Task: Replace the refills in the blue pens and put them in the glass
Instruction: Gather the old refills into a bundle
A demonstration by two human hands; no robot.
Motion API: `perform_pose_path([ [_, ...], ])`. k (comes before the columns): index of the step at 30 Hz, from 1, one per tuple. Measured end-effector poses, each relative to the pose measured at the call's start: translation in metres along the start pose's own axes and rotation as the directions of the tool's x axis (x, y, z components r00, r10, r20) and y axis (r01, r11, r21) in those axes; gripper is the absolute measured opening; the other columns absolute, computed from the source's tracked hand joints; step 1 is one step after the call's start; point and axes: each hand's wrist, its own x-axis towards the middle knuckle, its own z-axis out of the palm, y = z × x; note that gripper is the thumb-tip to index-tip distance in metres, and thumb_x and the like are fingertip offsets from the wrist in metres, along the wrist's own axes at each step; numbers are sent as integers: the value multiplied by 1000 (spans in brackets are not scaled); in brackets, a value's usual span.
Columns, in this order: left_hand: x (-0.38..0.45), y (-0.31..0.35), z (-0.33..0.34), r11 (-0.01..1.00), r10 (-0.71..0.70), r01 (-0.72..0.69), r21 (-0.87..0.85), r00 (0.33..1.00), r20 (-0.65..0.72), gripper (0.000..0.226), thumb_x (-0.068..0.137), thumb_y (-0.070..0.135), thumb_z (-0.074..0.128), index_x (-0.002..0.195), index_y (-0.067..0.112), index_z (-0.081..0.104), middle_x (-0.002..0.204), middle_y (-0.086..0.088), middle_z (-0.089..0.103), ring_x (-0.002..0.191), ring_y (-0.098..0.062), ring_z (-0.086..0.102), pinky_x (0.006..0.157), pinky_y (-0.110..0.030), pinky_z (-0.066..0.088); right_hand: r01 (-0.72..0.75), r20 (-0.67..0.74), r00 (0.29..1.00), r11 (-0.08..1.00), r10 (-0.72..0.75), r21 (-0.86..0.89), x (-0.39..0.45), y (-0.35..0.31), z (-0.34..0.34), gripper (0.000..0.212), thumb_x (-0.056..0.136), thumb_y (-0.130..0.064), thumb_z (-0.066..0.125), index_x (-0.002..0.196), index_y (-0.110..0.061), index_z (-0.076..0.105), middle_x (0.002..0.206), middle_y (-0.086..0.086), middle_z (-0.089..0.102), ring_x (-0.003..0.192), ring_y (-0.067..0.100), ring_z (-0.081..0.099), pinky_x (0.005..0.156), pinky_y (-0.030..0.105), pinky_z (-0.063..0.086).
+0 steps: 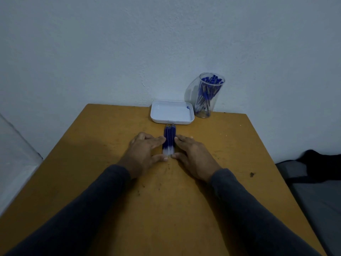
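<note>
Both hands lie flat on the worn yellow-brown wooden table (92,163) with fingers straight: the left hand (145,150) presses the left side and the right hand (191,154) the right side of the small bundle of thin blue plastic refills (169,142) at frame centre, neither curled round it. To square the bundle well, push evenly from both sides and keep the refills flat and parallel. Its long axis runs up-frame, metal tips toward the shallow white plastic tray (172,121), pale ends toward the person; the clear glass of blue pens (207,95) stands upper right.
</note>
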Motion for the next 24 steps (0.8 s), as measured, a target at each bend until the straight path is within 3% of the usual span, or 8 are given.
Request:
perform_pose_path([
  [7,2,2,-1,1000,5,-6,-9,1000,-10,69,91,47,67,152,37,37,149,11,34,137,-13,28,118,-37,29,-15,27,1000,1000,16,-19,2,2,-2,61,104,-39,52,158,-19,32,166,-1,30,156,16,16,126,35,8],
  [11,5,0,2,999,-21,20,-37,1000,-16,71,88,52,68,151,41,37,148,9,34,136,-16,30,116,-39,32,-24,25,999,1000,24,19,3,8,-3,63,104,-39,53,160,-20,29,167,-3,28,156,13,14,124,31,7],
  [17,1,-2,-1,1000,11,-12,-27,1000,-26,67,93,46,65,152,36,36,150,11,35,137,-10,30,119,-40,32,-39,32,999,998,37,51,4,6,2,86,95,-64,56,161,-18,26,168,-2,25,156,14,15,122,29,11],
  [24,-1,-1,-4,999,50,-50,-3,999,-13,64,95,43,63,153,33,36,152,14,36,139,-7,27,120,-40,28,-25,19,999,999,25,22,5,4,3,73,100,-56,52,159,-19,31,167,0,29,155,15,20,123,29,14],
])
